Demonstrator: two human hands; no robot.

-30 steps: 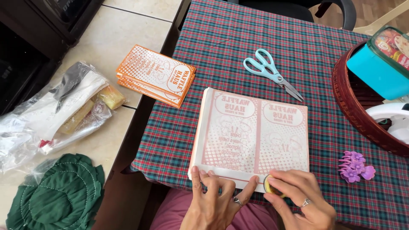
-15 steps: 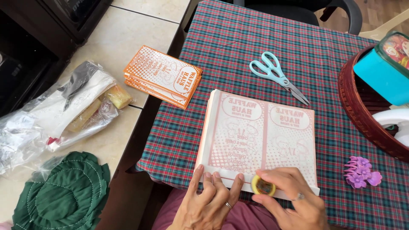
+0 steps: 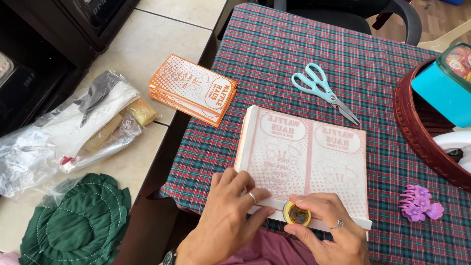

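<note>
A thick stack of white printed paper sheets [image 3: 304, 157] lies on the red plaid tablecloth [image 3: 274, 54] near its front edge. My left hand [image 3: 230, 216] lies flat on the stack's near left corner, fingers spread, a ring on one finger. My right hand [image 3: 328, 228] pinches a small round yellow roll [image 3: 296, 214] that rests on the stack's near edge, just right of my left fingertips.
A pile of orange printed bags [image 3: 194, 89] sits at the table's left edge, with teal scissors [image 3: 321, 88] behind the stack. On the right are a purple hair clip [image 3: 418, 202] and a dark red basket [image 3: 417, 142] holding a teal box [image 3: 441, 88]. A plastic bag [image 3: 73, 132] and green cloth [image 3: 78, 225] lie on the left counter.
My left hand has slid farther up onto the stack's corner. The yellow roll in my right hand has shifted left along the near edge.
</note>
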